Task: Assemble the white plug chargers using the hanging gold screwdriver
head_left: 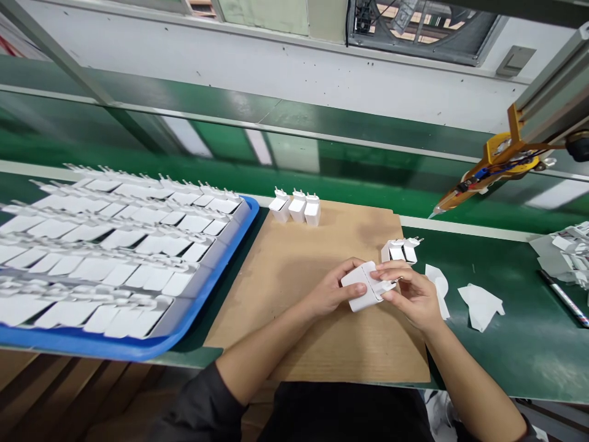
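Both hands meet over a brown cardboard sheet (294, 307) on the green bench. My left hand (329, 291) grips a white plug adapter (363, 290) from the left. My right hand (411, 293) pinches the same adapter's right end, fingers closed on it. Just behind my right hand lie two more white adapters (400, 250), prongs up. Three white adapters (297, 207) stand in a row at the sheet's far edge.
A blue tray (216, 288) at left holds several rows of white adapters. White peeled film scraps (481, 304) lie right of my hands, more scraps (564, 252) and a pen (564, 298) at far right. A yellow tool (497, 162) hangs at upper right.
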Motion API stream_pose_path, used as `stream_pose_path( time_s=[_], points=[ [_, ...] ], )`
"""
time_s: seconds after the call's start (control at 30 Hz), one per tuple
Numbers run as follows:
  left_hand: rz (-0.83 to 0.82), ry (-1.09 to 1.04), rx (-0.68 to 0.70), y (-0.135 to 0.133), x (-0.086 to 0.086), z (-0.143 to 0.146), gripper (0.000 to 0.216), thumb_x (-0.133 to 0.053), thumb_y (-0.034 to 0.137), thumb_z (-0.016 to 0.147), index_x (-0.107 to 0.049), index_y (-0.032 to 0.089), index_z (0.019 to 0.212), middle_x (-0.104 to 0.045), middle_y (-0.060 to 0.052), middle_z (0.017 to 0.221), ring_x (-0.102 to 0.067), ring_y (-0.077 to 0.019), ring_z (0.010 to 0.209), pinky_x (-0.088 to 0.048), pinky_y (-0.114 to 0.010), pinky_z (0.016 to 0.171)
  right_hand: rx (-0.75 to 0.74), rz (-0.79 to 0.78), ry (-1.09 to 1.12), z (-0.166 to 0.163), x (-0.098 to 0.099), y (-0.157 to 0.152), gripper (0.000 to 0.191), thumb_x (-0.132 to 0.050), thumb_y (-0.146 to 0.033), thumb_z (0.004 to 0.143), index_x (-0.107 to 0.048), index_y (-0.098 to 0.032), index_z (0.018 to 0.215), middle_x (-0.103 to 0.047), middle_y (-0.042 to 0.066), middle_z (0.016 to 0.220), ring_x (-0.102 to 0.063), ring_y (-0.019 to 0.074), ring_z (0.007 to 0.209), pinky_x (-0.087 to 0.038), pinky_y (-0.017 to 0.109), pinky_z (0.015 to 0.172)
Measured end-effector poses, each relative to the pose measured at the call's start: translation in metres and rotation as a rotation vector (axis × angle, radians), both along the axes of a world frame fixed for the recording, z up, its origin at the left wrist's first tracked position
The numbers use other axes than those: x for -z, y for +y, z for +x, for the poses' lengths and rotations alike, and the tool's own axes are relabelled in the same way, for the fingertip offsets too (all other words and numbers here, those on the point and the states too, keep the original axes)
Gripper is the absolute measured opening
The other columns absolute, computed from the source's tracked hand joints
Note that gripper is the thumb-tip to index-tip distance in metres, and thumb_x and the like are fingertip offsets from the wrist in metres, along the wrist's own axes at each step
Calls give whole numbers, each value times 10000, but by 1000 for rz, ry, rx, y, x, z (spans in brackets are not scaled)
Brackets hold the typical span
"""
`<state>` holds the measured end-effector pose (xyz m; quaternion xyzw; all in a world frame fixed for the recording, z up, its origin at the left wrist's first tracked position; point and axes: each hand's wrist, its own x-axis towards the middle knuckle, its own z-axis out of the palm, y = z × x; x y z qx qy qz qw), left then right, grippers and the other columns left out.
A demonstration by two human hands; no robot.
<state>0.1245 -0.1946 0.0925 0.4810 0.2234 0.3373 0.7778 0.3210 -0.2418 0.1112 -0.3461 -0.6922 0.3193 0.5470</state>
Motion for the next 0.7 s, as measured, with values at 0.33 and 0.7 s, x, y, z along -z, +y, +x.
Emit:
stream_pose_path(
  time_s=[0.33, 0.7],
  points=[
    [-18, -17, -16, 0, 2, 0, 583, -888, 593, 682, -662, 171, 1015, -653, -18, 864, -544, -123, 706, -386, -228, 637, 8, 18, -29, -1, 1, -1, 250, -757, -246, 932, -731, -333, 1165, -816, 19, 1108, -722, 205, 1141, -603, 390, 990],
    [38, -67, -22, 0, 8, -3, 657, -887, 509, 734, -583, 234, 1247, -695, -29, 948, -618, -147, 779, -436, -232, 683, -13, -89, 32, -4, 9, 0, 207, -738, -357, 946, -693, -312, 1143, -803, 46, 1093, -730, 232, 1130, -613, 405, 950]
  ],
)
